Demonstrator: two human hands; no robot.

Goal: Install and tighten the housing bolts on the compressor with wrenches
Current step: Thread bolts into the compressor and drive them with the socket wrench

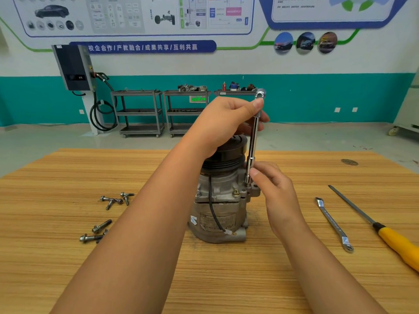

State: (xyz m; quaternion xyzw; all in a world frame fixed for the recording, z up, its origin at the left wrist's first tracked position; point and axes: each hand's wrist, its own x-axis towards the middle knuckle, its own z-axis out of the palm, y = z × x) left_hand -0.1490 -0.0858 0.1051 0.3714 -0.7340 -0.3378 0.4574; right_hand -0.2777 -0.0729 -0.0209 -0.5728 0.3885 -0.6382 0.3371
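Note:
A grey metal compressor [217, 214] stands upright on the wooden table [68, 223], its black pulley on top. A chrome socket wrench [253, 143] stands nearly vertical at the compressor's right side, its socket down on the housing flange. My left hand [224, 123] grips the wrench's upper end near the head. My right hand [272, 184] pinches the socket at the lower end. A brass-coloured bolt head [236, 192] shows on the housing flange.
Several loose bolts [114, 199] lie left of the compressor, with more bolts [95, 232] nearer me. To the right lie a combination wrench [333, 223] and a yellow-handled screwdriver [385, 234]. Metal carts [140, 112] stand by the far wall.

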